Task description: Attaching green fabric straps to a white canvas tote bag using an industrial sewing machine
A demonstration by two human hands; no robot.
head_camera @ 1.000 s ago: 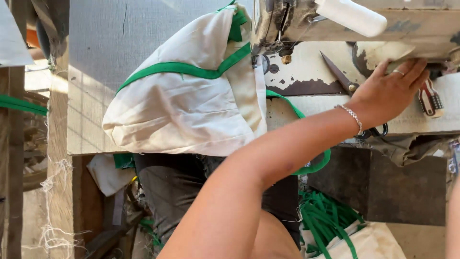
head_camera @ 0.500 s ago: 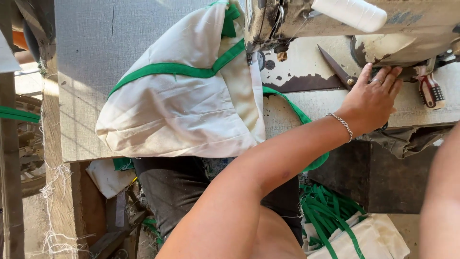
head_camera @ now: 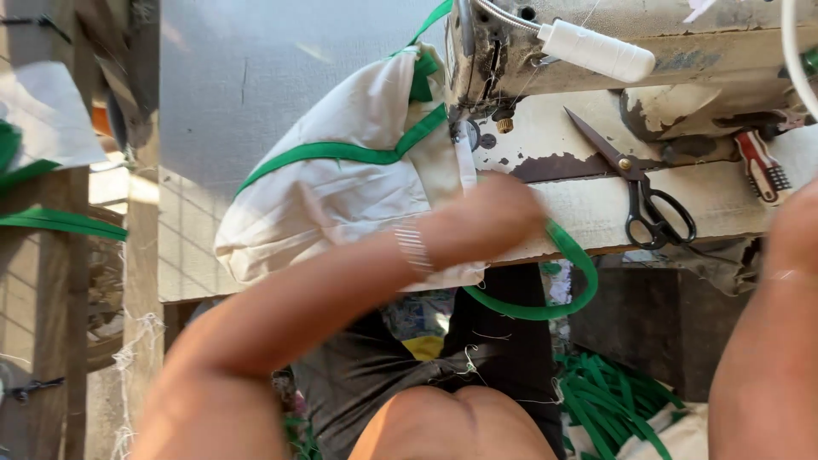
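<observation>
- Under the needle end of the old cream sewing machine (head_camera: 511, 51), the white cloth bag with green strap trim (head_camera: 341, 196) lies bunched on the worn wooden table (head_camera: 733, 204), spilling over the near edge.
- Left hand (head_camera: 486, 223): blurred, resting on the bag's edge just below the needle; whether its fingers pinch the cloth I cannot tell.
- Right hand (head_camera: 792, 230): only its edge shows at the frame's side, so its grip cannot be told.
- A green strap loop (head_camera: 545, 307) hangs below the left hand.
- Black-handled scissors (head_camera: 643, 192) lie between the two hands.
- The bag looks light, soft and floppy; the stitched strap seams seem the firmest place to hold.
</observation>
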